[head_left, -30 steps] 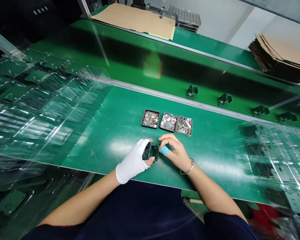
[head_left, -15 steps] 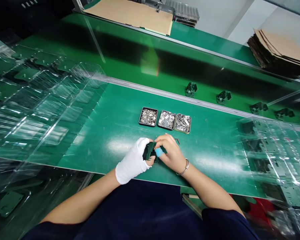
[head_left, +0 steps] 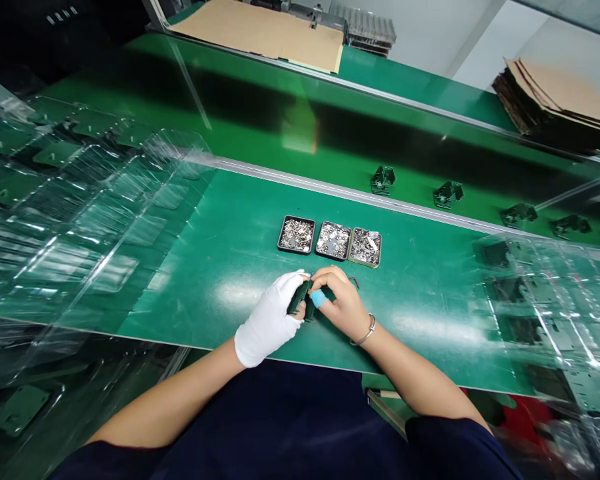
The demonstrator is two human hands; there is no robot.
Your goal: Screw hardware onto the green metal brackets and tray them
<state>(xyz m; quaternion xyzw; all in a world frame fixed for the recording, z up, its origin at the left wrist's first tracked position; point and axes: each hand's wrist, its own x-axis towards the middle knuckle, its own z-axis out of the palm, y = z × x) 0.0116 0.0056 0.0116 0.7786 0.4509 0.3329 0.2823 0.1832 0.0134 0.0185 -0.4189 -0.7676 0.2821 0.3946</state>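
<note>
My left hand (head_left: 271, 319), in a white glove with bare fingertips, is closed around a small dark green part (head_left: 300, 297). The part is tilted, and my fingers cover much of it. Against the part's right side, my right hand (head_left: 341, 299) is in a pinch, with blue tape on one finger and a bracelet at the wrist. Whatever lies between those fingertips is too small and hidden to make out. Just beyond the right hand, a small bent dark tool, like a hex key (head_left: 355, 283), lies on the green tabletop (head_left: 230, 267).
Beyond my hands stand three small trays, the left (head_left: 297, 235), middle (head_left: 333, 240) and right one (head_left: 365, 247), full of small metal pieces. Clear plastic trays (head_left: 105, 193) pile up at left, others (head_left: 545, 300) at right. Several dark assemblies (head_left: 448, 194) stand behind the metal rail (head_left: 300, 185).
My left hand has turned slightly, tilting the dark green part so that less of it shows. My right hand has shifted a little and keeps its pinch at the part.
</note>
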